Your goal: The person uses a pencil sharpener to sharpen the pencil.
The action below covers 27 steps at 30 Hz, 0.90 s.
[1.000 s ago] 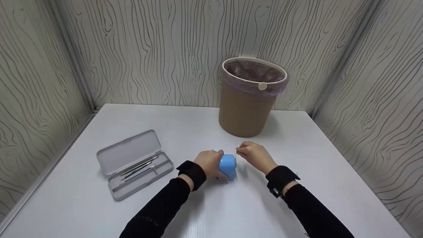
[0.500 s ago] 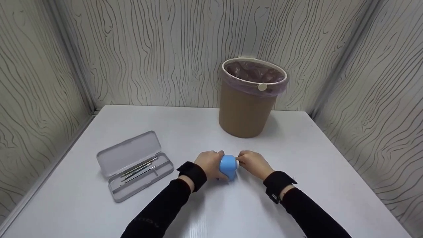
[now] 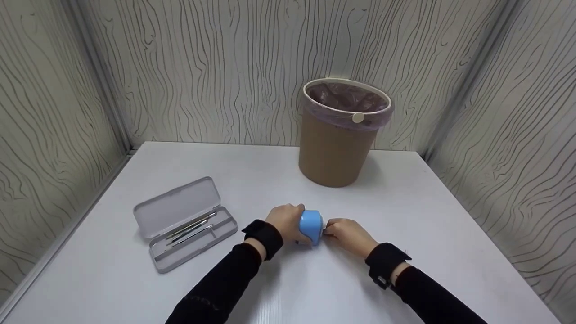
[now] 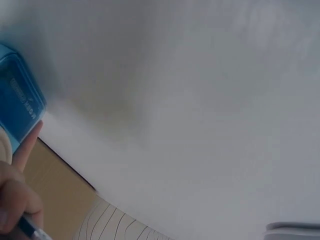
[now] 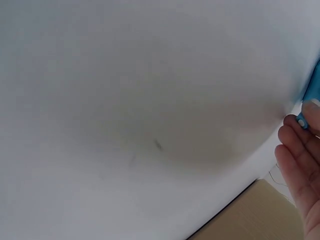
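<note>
A light blue crank pencil sharpener (image 3: 310, 225) stands on the white table in the head view, gripped from the left by my left hand (image 3: 283, 221). Its translucent blue drawer (image 4: 21, 97) shows in the left wrist view, with one finger stretched along its edge. Low in that view, a dark pencil-like stick (image 4: 31, 229) with a silvery end lies by the curled fingers. My right hand (image 3: 347, 235) is at the sharpener's right face. In the right wrist view its thumb and finger pinch the small blue crank knob (image 5: 301, 121), which has a pale centre.
An open grey pencil case (image 3: 175, 265) with several pencils (image 3: 191, 234) lies to the left. Behind the hands stands a brown bin (image 3: 335, 153) with a purple liner. Patterned walls (image 3: 216, 72) close off the back and sides of the table.
My right hand has moved down and toward me around the sharpener's right face, turning the crank. The left hand and sharpener have stayed nearly in place.
</note>
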{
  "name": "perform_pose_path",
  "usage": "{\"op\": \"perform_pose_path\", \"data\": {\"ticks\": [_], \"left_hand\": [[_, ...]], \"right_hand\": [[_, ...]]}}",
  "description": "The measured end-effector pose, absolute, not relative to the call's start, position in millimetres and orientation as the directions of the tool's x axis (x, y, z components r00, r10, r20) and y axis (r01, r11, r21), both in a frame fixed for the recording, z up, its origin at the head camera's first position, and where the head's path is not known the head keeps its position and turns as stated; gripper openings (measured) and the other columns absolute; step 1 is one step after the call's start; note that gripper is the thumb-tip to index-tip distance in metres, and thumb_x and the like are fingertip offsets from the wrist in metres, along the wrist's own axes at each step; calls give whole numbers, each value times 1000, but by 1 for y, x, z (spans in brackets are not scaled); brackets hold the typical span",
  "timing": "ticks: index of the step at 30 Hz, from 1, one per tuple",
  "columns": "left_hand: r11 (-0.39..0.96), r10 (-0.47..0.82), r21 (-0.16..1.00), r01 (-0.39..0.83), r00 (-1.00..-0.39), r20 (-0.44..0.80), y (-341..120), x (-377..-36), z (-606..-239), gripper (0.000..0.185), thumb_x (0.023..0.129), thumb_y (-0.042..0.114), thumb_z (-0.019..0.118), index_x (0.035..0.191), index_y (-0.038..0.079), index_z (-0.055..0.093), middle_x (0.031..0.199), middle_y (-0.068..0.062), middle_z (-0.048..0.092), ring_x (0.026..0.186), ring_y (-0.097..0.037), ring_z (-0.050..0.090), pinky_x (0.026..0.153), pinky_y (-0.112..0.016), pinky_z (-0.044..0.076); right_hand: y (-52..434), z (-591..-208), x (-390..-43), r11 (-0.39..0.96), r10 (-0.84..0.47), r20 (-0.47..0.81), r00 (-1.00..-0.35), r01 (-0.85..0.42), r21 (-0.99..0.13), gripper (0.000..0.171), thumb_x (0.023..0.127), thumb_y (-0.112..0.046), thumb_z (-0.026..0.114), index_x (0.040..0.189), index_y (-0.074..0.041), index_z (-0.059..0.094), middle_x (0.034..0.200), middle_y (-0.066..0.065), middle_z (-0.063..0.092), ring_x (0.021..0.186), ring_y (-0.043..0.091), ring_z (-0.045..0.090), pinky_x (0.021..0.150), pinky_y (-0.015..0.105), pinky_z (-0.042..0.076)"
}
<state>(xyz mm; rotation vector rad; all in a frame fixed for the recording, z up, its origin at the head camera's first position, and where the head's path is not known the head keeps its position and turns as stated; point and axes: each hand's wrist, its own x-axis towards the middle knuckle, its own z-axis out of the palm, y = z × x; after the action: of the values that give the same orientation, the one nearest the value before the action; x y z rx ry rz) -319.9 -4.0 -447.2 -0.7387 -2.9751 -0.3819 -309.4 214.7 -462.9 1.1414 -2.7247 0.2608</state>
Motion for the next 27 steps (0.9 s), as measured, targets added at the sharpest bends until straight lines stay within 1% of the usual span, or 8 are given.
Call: {"op": "perform_pose_path", "data": {"ticks": [3,7,15,24,27], "left_hand": [[855,454,228,467,-884,107,-3,-320,-447,72,68,56,91,118,11,65,108,-7,77,94,-21,75,84,-34,62],[855,453,241,460,-887,86,-2,-320,-446,73,69,57,90,120,11,64,109,-7,77,95,-21,75,85,-34,62],[864,428,263,430,-901,67,-5,-320,-446,74,69,55,91,122,11,63,111,-8,77,97,-23,75,88,-36,62],[878,406,261,402,-913,40,-1,-319,-446,81,70,55,90,130,10,61,117,-10,76,102,-25,75,93,-39,61],[883,402,245,400,-915,44,0,-319,-446,81,70,55,91,129,10,61,116,-9,76,101,-24,75,93,-39,62]], "right_hand": [[218,-462,-306,662,-714,239,-658,-746,-78,13,86,0,76,97,-4,82,90,7,77,87,22,76,78,32,63],[222,-459,-299,653,-727,232,-646,-755,-55,15,86,0,76,99,-4,81,92,8,78,88,22,75,78,32,63],[223,-451,-287,617,-755,250,-606,-786,-40,12,87,-2,77,98,-4,80,91,8,76,85,21,74,76,30,62],[227,-443,-279,605,-756,271,-596,-794,-60,12,89,-4,76,100,-4,79,93,6,77,85,20,74,76,30,63],[228,-439,-277,600,-754,297,-586,-798,-51,12,88,-3,77,100,-5,79,92,6,77,84,18,73,74,29,62]]}}
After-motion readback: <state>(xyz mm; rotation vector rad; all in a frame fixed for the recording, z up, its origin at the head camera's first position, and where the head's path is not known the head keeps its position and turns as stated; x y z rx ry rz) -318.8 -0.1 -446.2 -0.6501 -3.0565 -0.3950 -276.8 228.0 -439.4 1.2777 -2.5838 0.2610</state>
